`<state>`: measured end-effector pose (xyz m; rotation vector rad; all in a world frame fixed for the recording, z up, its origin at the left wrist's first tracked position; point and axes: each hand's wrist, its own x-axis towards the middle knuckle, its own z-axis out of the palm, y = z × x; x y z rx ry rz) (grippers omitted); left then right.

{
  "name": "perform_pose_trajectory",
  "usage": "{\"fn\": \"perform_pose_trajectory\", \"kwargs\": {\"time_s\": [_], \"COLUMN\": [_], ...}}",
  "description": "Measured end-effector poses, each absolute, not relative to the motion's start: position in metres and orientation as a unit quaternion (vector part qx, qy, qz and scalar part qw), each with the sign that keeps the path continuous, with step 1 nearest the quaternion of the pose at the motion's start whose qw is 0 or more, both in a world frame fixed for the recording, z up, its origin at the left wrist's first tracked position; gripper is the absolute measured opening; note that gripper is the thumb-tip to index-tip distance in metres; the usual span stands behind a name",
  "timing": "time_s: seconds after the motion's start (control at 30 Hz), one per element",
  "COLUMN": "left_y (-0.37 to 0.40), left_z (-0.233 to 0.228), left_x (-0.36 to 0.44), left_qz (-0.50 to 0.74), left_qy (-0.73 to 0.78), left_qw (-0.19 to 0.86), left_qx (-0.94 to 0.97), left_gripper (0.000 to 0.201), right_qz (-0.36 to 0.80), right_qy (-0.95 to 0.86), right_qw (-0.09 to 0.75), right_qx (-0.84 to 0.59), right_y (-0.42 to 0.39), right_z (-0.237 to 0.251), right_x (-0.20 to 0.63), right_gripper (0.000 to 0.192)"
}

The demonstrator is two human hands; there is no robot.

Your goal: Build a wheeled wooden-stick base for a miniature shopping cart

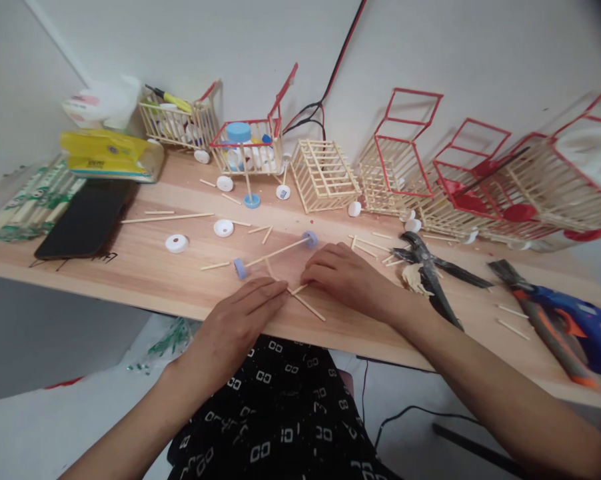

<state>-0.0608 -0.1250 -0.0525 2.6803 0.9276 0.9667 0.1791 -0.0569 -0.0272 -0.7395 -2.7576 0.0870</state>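
Observation:
My left hand point(243, 313) lies palm down near the table's front edge, its fingertips on short wooden sticks point(308, 305). My right hand point(348, 277) rests just right of it, fingers curled over the same sticks. Whether either hand grips a stick is hidden by the fingers. Just beyond the hands lies an axle stick point(275, 253) with a blue cap wheel point(240, 268) at one end and another blue cap wheel point(309, 239) at the other.
Black pliers point(428, 270) and a blue glue gun point(573, 327) lie to the right. A black phone point(83, 220) lies left. White caps point(176, 243) and loose sticks are scattered mid-table. Stick carts point(248, 143) and cages point(325, 175) line the wall.

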Motion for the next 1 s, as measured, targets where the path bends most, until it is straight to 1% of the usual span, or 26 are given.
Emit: {"fn": "perform_pose_trajectory", "kwargs": {"time_s": [0.23, 0.4, 0.53, 0.77, 1.0], "left_y": [-0.1262, -0.1262, -0.1267, -0.1273, -0.1294], "left_z": [-0.0570, -0.0575, -0.0570, -0.0583, -0.0491], "left_x": [-0.0622, -0.0611, -0.0601, -0.0588, -0.0541], "left_qz": [0.328, 0.335, 0.324, 0.343, 0.306], "left_qy": [0.324, 0.332, 0.335, 0.345, 0.309], "left_qw": [0.078, 0.077, 0.074, 0.067, 0.034], "left_qx": [0.884, 0.878, 0.882, 0.871, 0.900], "left_gripper": [0.039, 0.038, 0.037, 0.036, 0.038], "right_qz": [0.011, -0.011, -0.035, -0.089, -0.100], "right_qy": [-0.957, -0.960, -0.963, -0.965, -0.967], "right_qw": [0.121, 0.127, 0.125, 0.119, 0.111], "right_qx": [-0.262, -0.251, -0.236, -0.217, -0.205], "right_y": [-0.0614, -0.0614, -0.0613, -0.0628, -0.0651], "right_z": [-0.0222, -0.0245, -0.0251, -0.0214, -0.0178], "right_x": [0.1785, 0.1803, 0.1813, 0.1792, 0.1784], "right_gripper": [0.020, 0.020, 0.021, 0.021, 0.017]}}
